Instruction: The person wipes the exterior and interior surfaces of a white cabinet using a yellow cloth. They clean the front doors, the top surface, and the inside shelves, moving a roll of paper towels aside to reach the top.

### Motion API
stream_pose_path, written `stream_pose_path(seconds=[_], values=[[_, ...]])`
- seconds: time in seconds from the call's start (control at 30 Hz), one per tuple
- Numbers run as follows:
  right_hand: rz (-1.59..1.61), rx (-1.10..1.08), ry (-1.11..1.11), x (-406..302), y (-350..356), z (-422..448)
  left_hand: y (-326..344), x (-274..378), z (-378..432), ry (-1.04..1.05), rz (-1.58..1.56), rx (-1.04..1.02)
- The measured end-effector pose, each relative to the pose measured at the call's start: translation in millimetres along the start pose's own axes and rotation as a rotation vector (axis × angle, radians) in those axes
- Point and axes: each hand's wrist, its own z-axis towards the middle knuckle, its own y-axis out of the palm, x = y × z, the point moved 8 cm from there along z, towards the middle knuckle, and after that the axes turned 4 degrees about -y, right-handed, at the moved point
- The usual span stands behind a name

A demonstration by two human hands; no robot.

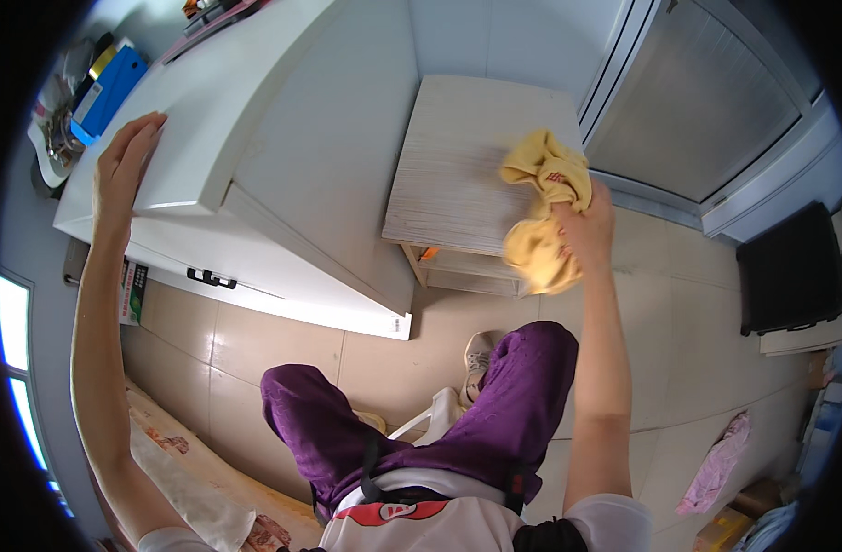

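Observation:
My right hand grips a crumpled yellow cloth with some red marks on it. The cloth hangs in two bunches, its lower one blurred, at the right front side of a low wooden side table with a shelf below. Whether it touches the tabletop I cannot tell. On the left, my left hand rests on the top of a white cabinet, near its front left part. Its fingers lie close together and nothing shows in them.
A blue box file and small items stand at the cabinet's far left. A frosted-panel door is beyond the table. A black suitcase is at right, a pink cloth item on the tiled floor. I sit on a white plastic stool.

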Motion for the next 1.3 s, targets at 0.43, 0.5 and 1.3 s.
stream_pose_path(seconds=[0.43, 0.5, 1.3], values=[[-0.552, -0.462, -0.426, -99.0, 165.6, -46.1, 8.0, 5.8, 2.0, 0.117, 0.106, 0.079], [-0.627, -0.289, -0.461, -55.2, 132.5, -25.7, 6.0, 4.0, 6.1, 0.193, 0.124, 0.079], [-0.873, -0.052, -0.198, 17.1, 80.5, 121.6, 16.3, 8.5, 4.8, 0.092, 0.091, 0.032]])
